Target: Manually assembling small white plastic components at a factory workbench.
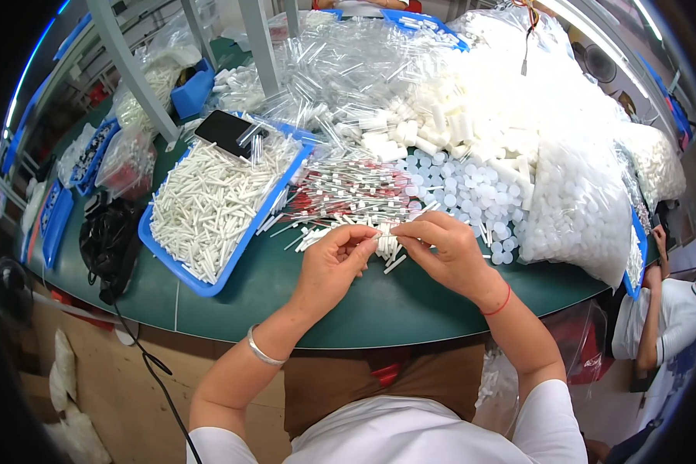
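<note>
My left hand (335, 267) and my right hand (450, 254) meet over the front of the green table, thumbs and fingertips pinched. Between them runs a thin wire-like piece (384, 235), too small to make out fully. Right below and behind the fingertips lie short white sticks (394, 264) and a heap of red and white wire-leaded parts (348, 189). Round translucent white discs (472, 193) are spread beyond my right hand. Left of my left hand, a blue tray (209, 289) holds many white tubes (201, 209).
On the tray's far end rests a black phone (229, 133). Clear tubes (325, 62) and white cylinders (441, 127) pile up at the back. A full plastic bag (576, 209) stands right. A black bag (110, 240) lies left, near a grey post (135, 77). Another person (665, 317) sits at right.
</note>
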Available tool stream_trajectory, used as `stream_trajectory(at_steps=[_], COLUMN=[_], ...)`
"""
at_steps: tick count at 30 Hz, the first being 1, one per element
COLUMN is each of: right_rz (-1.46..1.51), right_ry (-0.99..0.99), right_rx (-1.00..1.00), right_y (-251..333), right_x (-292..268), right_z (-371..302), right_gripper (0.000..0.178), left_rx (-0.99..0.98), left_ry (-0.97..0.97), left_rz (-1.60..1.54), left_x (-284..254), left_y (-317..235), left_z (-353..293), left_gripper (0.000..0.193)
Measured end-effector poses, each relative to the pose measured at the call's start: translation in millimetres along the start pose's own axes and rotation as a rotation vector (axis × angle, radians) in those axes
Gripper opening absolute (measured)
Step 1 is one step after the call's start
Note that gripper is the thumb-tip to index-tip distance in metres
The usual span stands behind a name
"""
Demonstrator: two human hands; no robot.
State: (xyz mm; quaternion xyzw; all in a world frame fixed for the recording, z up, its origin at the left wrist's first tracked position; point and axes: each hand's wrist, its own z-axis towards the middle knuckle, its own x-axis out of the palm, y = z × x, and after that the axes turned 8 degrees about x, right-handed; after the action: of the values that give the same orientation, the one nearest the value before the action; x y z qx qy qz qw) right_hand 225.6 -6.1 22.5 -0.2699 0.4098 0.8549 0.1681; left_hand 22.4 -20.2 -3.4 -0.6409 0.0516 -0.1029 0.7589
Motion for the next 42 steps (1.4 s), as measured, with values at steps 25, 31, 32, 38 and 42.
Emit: stream_trajectory(at_steps=[25, 31, 32, 38, 42], right_rz=[-0.119, -0.278, -0.284, -0.220, -0.133], right_ry=[0.154, 0.223, 0.220, 0.148, 0.121], right_rx=[-0.080, -0.166, -0.160, -0.172, 0.026], right_y=[-7.5, -10.7, -11.9, -10.5, -6.1], right_x=[0.5, -13.7, -14.5, -17.8, -19.6], right_z=[-9.4, -18.3, -20.0, -25.3, -39.5], right_gripper=[0.038, 0.043, 0.043, 0.043, 0.045], left_rx=[0.110, 0.102, 0.104, 0.166, 0.564], left_ry=[0.048, 0.100, 0.107, 0.310, 0.347], left_rz=[0.297, 0.372, 0.368, 0.544, 0.689], left_x=[3.0, 1.6, 2.6, 19.1, 31.0], left_y=[2.0, 1.9, 0.9, -18.0, -10.7], left_z=[1.4, 6.3, 8.1, 18.6, 18.8], left_gripper=[0.011, 0.013, 0.013, 0.012, 0.007])
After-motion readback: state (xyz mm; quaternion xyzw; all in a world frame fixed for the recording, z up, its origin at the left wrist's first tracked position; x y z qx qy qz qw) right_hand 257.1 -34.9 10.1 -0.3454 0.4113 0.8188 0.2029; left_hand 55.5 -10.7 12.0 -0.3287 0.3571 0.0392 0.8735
